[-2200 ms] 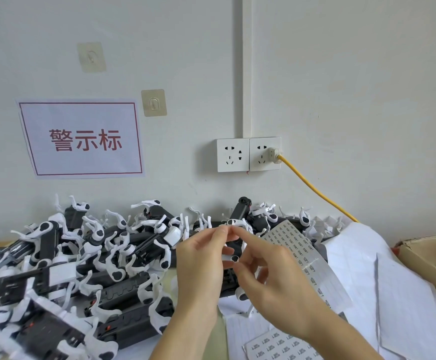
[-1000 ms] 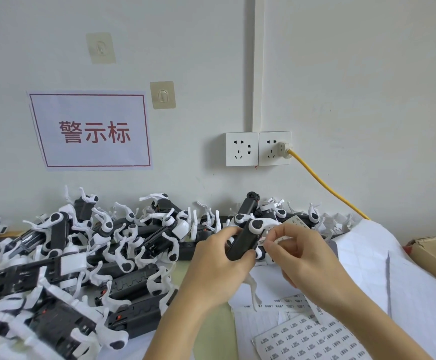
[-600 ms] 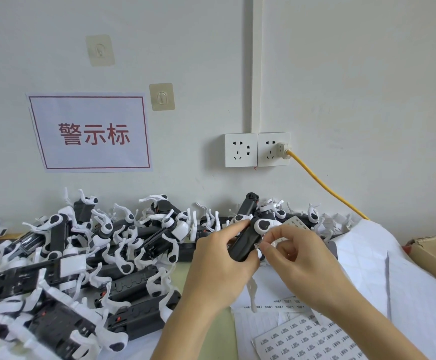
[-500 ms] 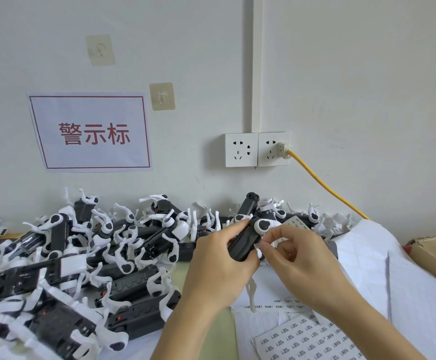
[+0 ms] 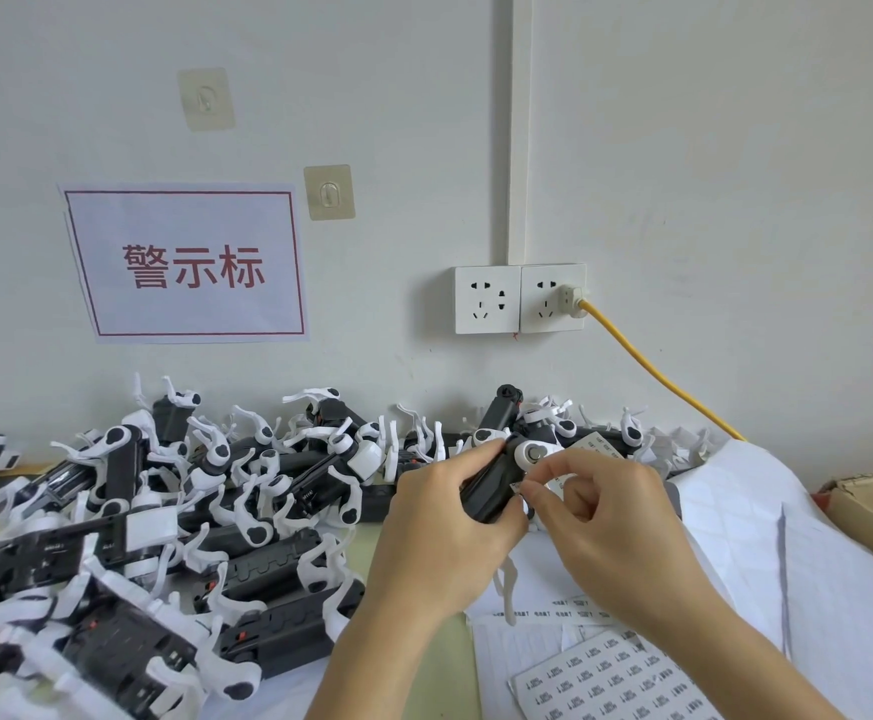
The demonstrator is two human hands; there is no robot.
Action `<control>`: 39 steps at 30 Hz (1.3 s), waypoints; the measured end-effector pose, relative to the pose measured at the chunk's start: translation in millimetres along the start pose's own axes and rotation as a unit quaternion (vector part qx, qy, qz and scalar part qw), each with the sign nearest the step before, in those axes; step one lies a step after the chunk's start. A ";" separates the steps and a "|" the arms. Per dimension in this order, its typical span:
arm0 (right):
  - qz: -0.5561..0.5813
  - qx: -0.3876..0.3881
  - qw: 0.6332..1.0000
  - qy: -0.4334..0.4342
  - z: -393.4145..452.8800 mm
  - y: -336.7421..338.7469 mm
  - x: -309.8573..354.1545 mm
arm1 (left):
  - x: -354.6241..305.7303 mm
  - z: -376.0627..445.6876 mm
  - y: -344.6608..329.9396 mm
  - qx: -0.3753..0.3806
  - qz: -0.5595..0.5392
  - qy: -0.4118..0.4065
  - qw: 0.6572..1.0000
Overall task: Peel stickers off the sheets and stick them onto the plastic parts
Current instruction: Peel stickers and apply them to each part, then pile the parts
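The left hand (image 5: pixel 437 532) grips a black-and-white plastic part (image 5: pixel 497 483) above the surface. The right hand (image 5: pixel 613 527) has its fingers (image 5: pixel 538 493) pinched narrow against the part's side, over a printed white sticker sheet (image 5: pixel 616 683).

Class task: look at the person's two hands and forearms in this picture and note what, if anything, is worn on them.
Left hand and right hand are bare: no gloves, rings, watch or bracelet visible. Both forearms are uncovered to the frame edge, with no sleeve in view. Nails look short and unpainted.
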State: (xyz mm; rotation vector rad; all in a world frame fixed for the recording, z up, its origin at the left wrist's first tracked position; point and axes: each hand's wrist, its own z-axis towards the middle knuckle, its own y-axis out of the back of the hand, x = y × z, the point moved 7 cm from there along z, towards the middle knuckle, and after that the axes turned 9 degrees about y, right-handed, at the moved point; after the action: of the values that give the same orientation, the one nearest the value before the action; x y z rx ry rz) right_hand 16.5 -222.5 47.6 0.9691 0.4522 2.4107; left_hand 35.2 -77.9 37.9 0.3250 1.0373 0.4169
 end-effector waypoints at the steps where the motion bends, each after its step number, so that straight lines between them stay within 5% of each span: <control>1: -0.005 -0.002 1.000 0.003 0.3 0.0 0.2 | 0.1 -0.1 0.0 0.002 0.000 0.001 1.000; 24: -0.066 -0.013 0.998 0.011 -1.6 -0.2 4.7 | -2.7 -1.1 1.9 -0.007 0.009 0.018 1.000; 39: -0.098 -0.106 0.990 0.002 -4.3 7.3 8.5 | -11.8 -3.8 1.8 -0.026 0.007 0.003 1.000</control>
State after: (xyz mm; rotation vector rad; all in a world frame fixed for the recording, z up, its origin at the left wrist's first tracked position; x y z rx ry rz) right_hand 5.7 -224.3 52.8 0.7888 0.2708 2.2314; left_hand 26.3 -81.8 45.9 0.2846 1.0293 0.4566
